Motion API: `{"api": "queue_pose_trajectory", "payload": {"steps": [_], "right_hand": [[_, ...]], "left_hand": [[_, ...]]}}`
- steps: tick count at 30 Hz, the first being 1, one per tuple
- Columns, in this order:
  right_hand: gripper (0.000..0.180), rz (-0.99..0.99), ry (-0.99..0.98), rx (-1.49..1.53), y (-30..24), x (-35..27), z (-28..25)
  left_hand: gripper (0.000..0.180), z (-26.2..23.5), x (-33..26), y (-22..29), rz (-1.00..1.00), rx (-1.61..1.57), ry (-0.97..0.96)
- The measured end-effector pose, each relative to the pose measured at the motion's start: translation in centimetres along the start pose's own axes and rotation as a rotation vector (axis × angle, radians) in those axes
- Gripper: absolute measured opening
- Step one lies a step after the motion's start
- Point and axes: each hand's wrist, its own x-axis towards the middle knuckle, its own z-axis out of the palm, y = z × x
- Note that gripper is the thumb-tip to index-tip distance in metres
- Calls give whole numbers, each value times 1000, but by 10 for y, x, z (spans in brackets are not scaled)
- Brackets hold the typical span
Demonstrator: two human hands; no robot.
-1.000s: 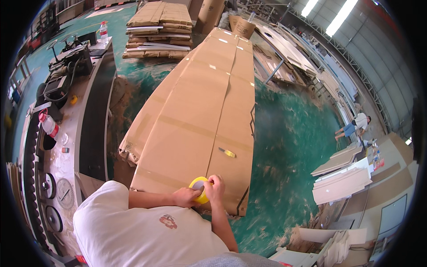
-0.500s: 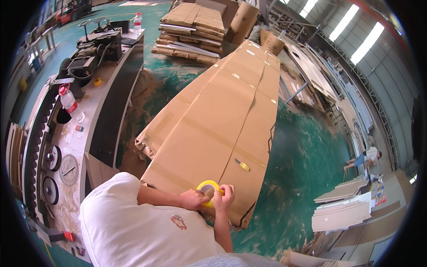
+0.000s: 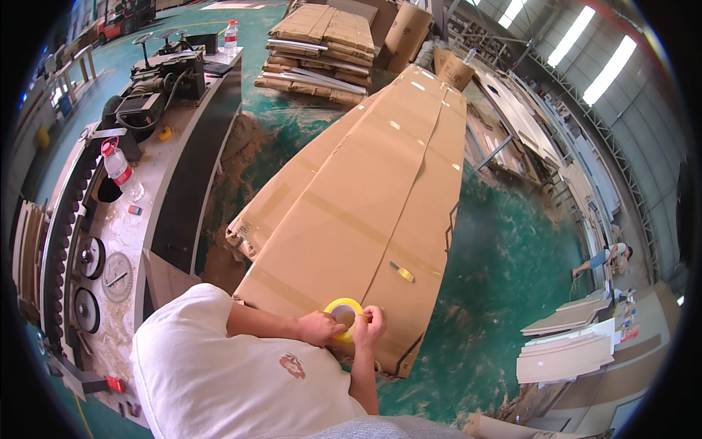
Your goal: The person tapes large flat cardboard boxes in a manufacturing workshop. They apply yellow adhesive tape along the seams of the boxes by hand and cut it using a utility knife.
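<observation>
A roll of yellow-edged packing tape [image 3: 338,302] is held between my two hands over the near end of a long cardboard package [image 3: 365,219]. My left hand [image 3: 320,328] is closed at the roll's lower left side, its fingertips reaching toward the ring's inner edge. On the right side, my right hand [image 3: 369,328] pinches the roll with the thumb and curled fingers. Whether a tape end is lifted is too small to tell. A yellow utility knife [image 3: 401,271] lies on the cardboard, just beyond my right hand.
To the left stands a long workbench [image 3: 157,164] with a machine [image 3: 150,99], water bottles and round blades. Stacked flat cartons [image 3: 318,55] lie beyond the package. Boards [image 3: 567,351] are piled at the right. Another person [image 3: 610,256] bends over at the far right.
The view has shifted slightly, so the surroundings sit a little farther right. My hands keep hold of the tape roll, with only small finger movement. The distant person's posture has changed.
</observation>
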Motion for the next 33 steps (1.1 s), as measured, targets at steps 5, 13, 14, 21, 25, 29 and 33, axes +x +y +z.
{"api": "queue_pose_trajectory", "payload": {"steps": [5,13,14,21,25,29,33], "right_hand": [[7,12,16,26,-10,-1,-1],[8,95,-30,94,0,-1,0],[9,88,-39,81,1,-2,-2],[10,-39,20,71,-6,-5,-5],[9,34,-43,113,3,-5,-7],[19,78,-122,58,10,-5,-9],[29,427,-284,480,-4,1,-22]], "left_hand": [[30,-3,-1,3,-8,13,-12],[30,-2,0,0,25,-19,-19],[30,-1,0,0,30,-21,-14],[32,1,-2,0,4,-17,-29],[33,-2,-2,2,5,-24,-28],[32,-7,1,1,1,-40,-63],[29,-6,4,-7,237,-100,-38]]}}
